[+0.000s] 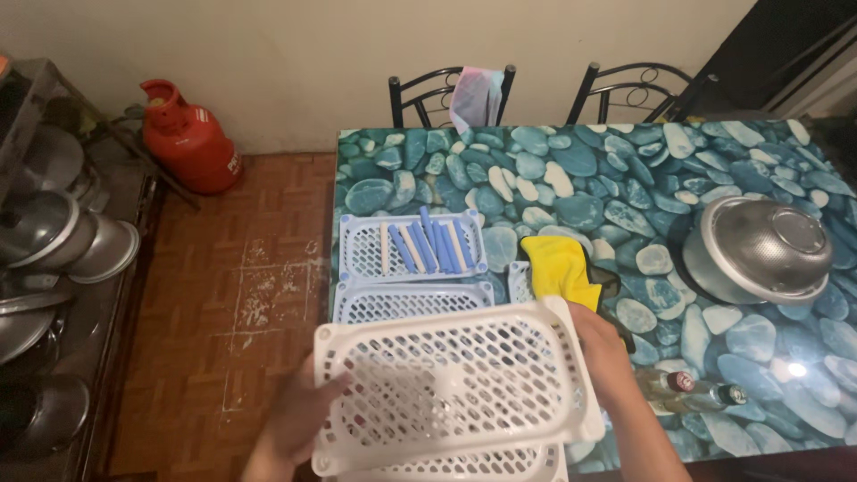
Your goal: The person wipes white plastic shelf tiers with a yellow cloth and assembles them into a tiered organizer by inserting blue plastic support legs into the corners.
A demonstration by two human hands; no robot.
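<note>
At the table's near edge, your left hand and right hand gripped the white perforated tray by its short ends, lifted above another tray — best kept level. Beyond lay pebble-print tabletop, steel colander, red gas cylinder.

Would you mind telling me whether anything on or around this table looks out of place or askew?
Two glass bottles lie on their sides near the table front edge, beside the right hand, rather than standing. The white perforated basket held by both hands, left hand included, is tilted. On the floor, pale scuffed patches show. Nothing looks spilled.
</note>
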